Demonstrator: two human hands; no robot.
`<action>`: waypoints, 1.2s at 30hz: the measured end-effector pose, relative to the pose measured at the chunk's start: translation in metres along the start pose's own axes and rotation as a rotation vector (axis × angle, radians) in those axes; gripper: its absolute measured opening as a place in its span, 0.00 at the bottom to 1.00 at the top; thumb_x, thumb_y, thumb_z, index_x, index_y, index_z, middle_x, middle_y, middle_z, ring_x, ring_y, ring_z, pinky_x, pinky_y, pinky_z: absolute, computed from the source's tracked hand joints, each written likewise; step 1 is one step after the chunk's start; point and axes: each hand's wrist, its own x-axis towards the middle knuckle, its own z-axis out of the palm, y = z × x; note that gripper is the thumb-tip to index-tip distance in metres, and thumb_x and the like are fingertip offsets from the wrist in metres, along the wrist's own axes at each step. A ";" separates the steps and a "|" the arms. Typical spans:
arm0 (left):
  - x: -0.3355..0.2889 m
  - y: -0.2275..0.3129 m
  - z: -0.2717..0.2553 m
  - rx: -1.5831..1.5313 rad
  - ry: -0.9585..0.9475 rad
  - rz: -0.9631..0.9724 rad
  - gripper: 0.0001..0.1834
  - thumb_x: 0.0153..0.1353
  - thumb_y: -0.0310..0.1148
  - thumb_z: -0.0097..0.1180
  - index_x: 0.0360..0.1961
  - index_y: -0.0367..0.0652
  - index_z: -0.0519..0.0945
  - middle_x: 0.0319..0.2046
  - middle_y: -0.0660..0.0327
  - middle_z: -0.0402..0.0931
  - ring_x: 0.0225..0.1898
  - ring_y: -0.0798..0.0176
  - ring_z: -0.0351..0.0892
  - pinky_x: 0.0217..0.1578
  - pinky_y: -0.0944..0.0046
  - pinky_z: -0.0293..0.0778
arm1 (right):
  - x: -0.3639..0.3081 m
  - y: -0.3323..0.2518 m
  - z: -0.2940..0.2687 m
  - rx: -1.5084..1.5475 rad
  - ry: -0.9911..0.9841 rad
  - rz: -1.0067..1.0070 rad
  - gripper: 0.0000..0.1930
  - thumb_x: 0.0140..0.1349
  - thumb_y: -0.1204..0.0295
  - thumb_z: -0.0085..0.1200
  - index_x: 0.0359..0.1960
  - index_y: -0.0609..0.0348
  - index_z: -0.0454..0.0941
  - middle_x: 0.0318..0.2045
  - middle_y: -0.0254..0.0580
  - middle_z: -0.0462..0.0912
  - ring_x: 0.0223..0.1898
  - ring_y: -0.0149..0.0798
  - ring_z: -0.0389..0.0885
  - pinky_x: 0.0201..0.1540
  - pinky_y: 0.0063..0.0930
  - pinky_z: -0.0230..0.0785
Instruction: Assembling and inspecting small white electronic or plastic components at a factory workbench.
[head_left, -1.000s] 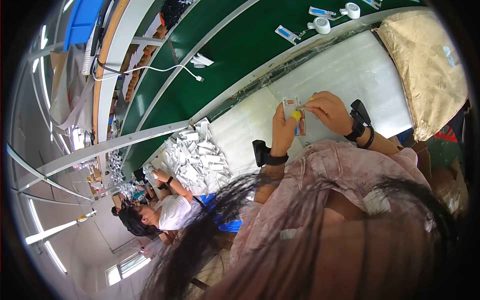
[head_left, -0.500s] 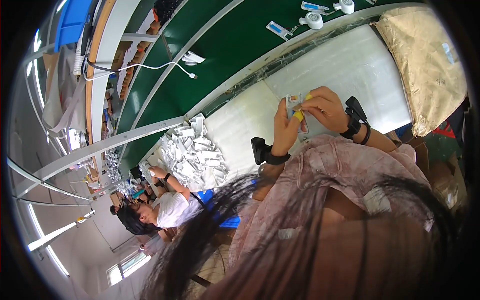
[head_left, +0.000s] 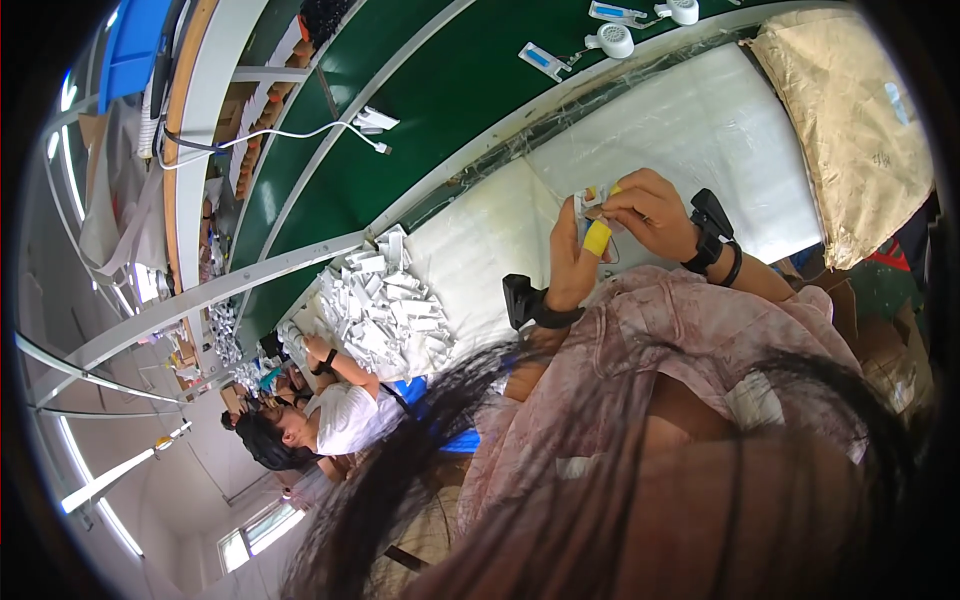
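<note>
My left hand [head_left: 570, 262] is closed round a small white plastic casing [head_left: 588, 204], and a yellow wrap [head_left: 597, 238] covers its thumb. From the other side, my right hand [head_left: 652, 215] has its fingers pinched together at the casing's edge; another bit of yellow shows at its fingertips. Whatever small part lies between the fingers is too hidden to make out. Both hands are above the pale, plastic-covered worktop [head_left: 690, 130]. Each wrist wears a black strapped device.
A heap of white plastic casings [head_left: 385, 305] lies to the left, by a co-worker [head_left: 345, 415] in white. Beyond the worktop runs a green conveyor belt [head_left: 430, 130] bearing small white fans [head_left: 610, 40] and a white cable [head_left: 340, 128]. A brown paper sack [head_left: 840, 130] lies at right.
My left thumb has turned, so more of its yellow wrap shows. My right fingers have shifted slightly at the casing. The things on the belt appear a little further left.
</note>
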 end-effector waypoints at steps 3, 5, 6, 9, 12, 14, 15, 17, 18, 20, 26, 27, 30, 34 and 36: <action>0.001 -0.009 0.000 0.052 0.030 0.008 0.19 0.68 0.33 0.47 0.56 0.34 0.65 0.26 0.65 0.70 0.20 0.77 0.66 0.20 0.76 0.63 | 0.000 0.003 -0.001 -0.002 -0.025 -0.002 0.11 0.47 0.80 0.64 0.33 0.58 0.80 0.32 0.42 0.76 0.33 0.43 0.76 0.34 0.31 0.68; 0.001 -0.011 0.001 0.128 0.026 0.041 0.19 0.69 0.34 0.46 0.56 0.34 0.66 0.23 0.67 0.69 0.19 0.78 0.64 0.19 0.76 0.62 | -0.002 0.004 -0.002 -0.006 -0.035 0.004 0.11 0.47 0.80 0.64 0.33 0.58 0.80 0.32 0.42 0.76 0.33 0.44 0.75 0.34 0.32 0.68; 0.002 -0.013 0.002 0.127 0.026 0.039 0.19 0.69 0.34 0.46 0.56 0.34 0.66 0.23 0.67 0.69 0.19 0.78 0.64 0.19 0.76 0.62 | -0.002 0.005 -0.001 -0.004 -0.026 0.010 0.10 0.47 0.79 0.64 0.33 0.57 0.80 0.31 0.41 0.77 0.33 0.43 0.75 0.34 0.32 0.68; 0.002 -0.013 0.003 0.135 0.050 0.051 0.18 0.69 0.33 0.45 0.55 0.34 0.66 0.22 0.68 0.68 0.19 0.78 0.63 0.18 0.76 0.62 | 0.000 0.005 0.000 -0.002 -0.024 -0.001 0.10 0.47 0.79 0.64 0.33 0.57 0.80 0.31 0.40 0.76 0.33 0.44 0.75 0.34 0.33 0.68; 0.003 -0.015 0.005 0.143 0.063 0.039 0.16 0.70 0.31 0.44 0.54 0.34 0.67 0.22 0.67 0.68 0.18 0.78 0.62 0.18 0.76 0.61 | -0.001 0.006 0.000 -0.015 -0.021 -0.018 0.11 0.46 0.80 0.64 0.33 0.57 0.80 0.31 0.41 0.75 0.33 0.44 0.74 0.34 0.33 0.67; 0.004 -0.019 0.006 0.102 0.096 0.062 0.13 0.70 0.30 0.43 0.52 0.36 0.69 0.22 0.67 0.68 0.18 0.78 0.62 0.18 0.76 0.61 | -0.002 0.007 0.000 -0.020 -0.015 -0.021 0.11 0.46 0.80 0.64 0.33 0.57 0.80 0.30 0.41 0.75 0.32 0.44 0.74 0.34 0.33 0.67; 0.004 -0.019 0.005 0.101 0.095 0.058 0.13 0.70 0.30 0.43 0.52 0.36 0.69 0.22 0.67 0.68 0.18 0.78 0.62 0.18 0.76 0.61 | -0.004 0.008 0.001 -0.024 -0.020 -0.023 0.11 0.46 0.80 0.64 0.33 0.57 0.80 0.30 0.41 0.75 0.32 0.44 0.74 0.34 0.33 0.67; 0.005 -0.020 0.000 0.195 0.083 0.077 0.11 0.69 0.28 0.43 0.49 0.37 0.71 0.22 0.67 0.69 0.17 0.77 0.63 0.17 0.75 0.60 | -0.005 0.011 0.005 -0.025 -0.025 -0.027 0.11 0.46 0.81 0.63 0.33 0.57 0.79 0.30 0.41 0.75 0.32 0.44 0.74 0.33 0.34 0.67; 0.006 -0.022 -0.001 0.196 0.084 0.077 0.11 0.69 0.28 0.43 0.49 0.37 0.71 0.22 0.67 0.69 0.17 0.77 0.63 0.17 0.75 0.60 | -0.006 0.013 0.006 -0.039 -0.036 -0.022 0.10 0.47 0.80 0.63 0.33 0.57 0.79 0.29 0.41 0.75 0.31 0.44 0.74 0.34 0.34 0.67; 0.012 -0.026 -0.002 0.173 0.109 0.040 0.10 0.70 0.30 0.43 0.46 0.37 0.73 0.23 0.66 0.70 0.17 0.76 0.64 0.15 0.74 0.60 | -0.009 0.018 0.007 -0.057 -0.042 -0.016 0.10 0.48 0.79 0.63 0.33 0.58 0.79 0.29 0.41 0.75 0.31 0.45 0.74 0.34 0.34 0.67; 0.059 -0.034 -0.053 -0.039 0.169 -0.226 0.16 0.71 0.37 0.39 0.53 0.39 0.69 0.29 0.58 0.75 0.19 0.67 0.73 0.18 0.68 0.71 | 0.003 0.037 0.013 -0.100 -0.149 0.225 0.14 0.51 0.76 0.60 0.41 0.55 0.76 0.38 0.43 0.76 0.38 0.48 0.74 0.41 0.37 0.67; 0.074 -0.034 -0.065 -0.045 0.231 -0.211 0.17 0.71 0.39 0.39 0.52 0.40 0.69 0.31 0.56 0.77 0.20 0.65 0.75 0.18 0.64 0.75 | 0.004 0.048 0.014 -0.108 -0.154 0.233 0.16 0.52 0.77 0.59 0.44 0.56 0.75 0.40 0.45 0.75 0.40 0.50 0.74 0.43 0.39 0.67; 0.114 -0.039 -0.117 -0.091 0.391 -0.142 0.17 0.69 0.43 0.42 0.45 0.40 0.70 0.32 0.54 0.77 0.22 0.60 0.77 0.18 0.60 0.76 | 0.011 0.089 0.019 -0.161 -0.178 0.224 0.17 0.53 0.78 0.56 0.46 0.56 0.73 0.43 0.48 0.74 0.43 0.53 0.73 0.45 0.42 0.67; 0.151 -0.038 -0.177 -0.293 0.486 -0.114 0.18 0.68 0.46 0.41 0.48 0.44 0.71 0.38 0.56 0.77 0.29 0.59 0.79 0.24 0.58 0.79 | 0.046 0.140 0.027 -0.296 -0.225 0.151 0.18 0.53 0.79 0.55 0.47 0.58 0.73 0.44 0.49 0.74 0.47 0.54 0.72 0.49 0.42 0.66; 0.159 -0.041 -0.188 -0.455 0.627 -0.059 0.18 0.68 0.47 0.41 0.50 0.46 0.70 0.43 0.57 0.78 0.37 0.55 0.80 0.33 0.52 0.79 | 0.071 0.166 0.031 -0.402 -0.239 0.070 0.17 0.53 0.79 0.55 0.47 0.58 0.73 0.46 0.48 0.74 0.49 0.52 0.72 0.51 0.42 0.66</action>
